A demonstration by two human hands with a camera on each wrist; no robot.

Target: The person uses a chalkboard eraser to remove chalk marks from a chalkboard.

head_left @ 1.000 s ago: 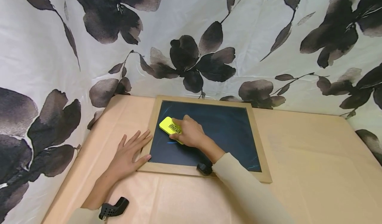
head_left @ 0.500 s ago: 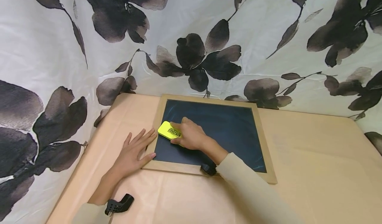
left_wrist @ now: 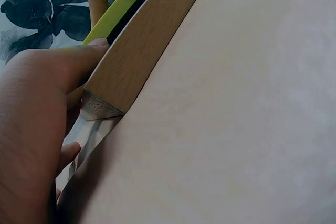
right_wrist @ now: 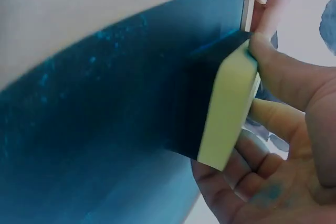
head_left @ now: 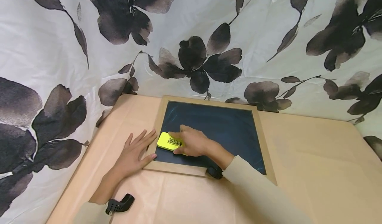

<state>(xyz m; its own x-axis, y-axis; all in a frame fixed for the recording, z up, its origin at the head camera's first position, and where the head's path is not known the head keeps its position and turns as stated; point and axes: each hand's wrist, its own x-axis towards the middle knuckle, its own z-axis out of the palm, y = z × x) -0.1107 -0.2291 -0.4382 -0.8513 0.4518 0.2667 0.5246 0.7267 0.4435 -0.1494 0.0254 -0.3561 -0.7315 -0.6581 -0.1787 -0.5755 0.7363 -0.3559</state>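
Note:
A small chalkboard in a pale wooden frame lies on the table. My right hand grips a yellow board eraser by its sides, flat on the board's lower left area. In the right wrist view the eraser's dark felt side meets the board, and blue chalk dust marks the palm. My left hand lies spread at the frame's left edge, its fingertips and thumb touching the wood. From the left wrist view, the thumb rests over the frame's corner.
Faint blue smears show near the board's lower right corner. Peach cloth covers the table. Behind and to the left hangs a white curtain with dark flowers. Each wrist wears a black camera mount.
My right hand has drawn the eraser down the board's left side toward me. A short blue chalk line seen earlier there no longer shows. My left hand keeps its place on the frame.

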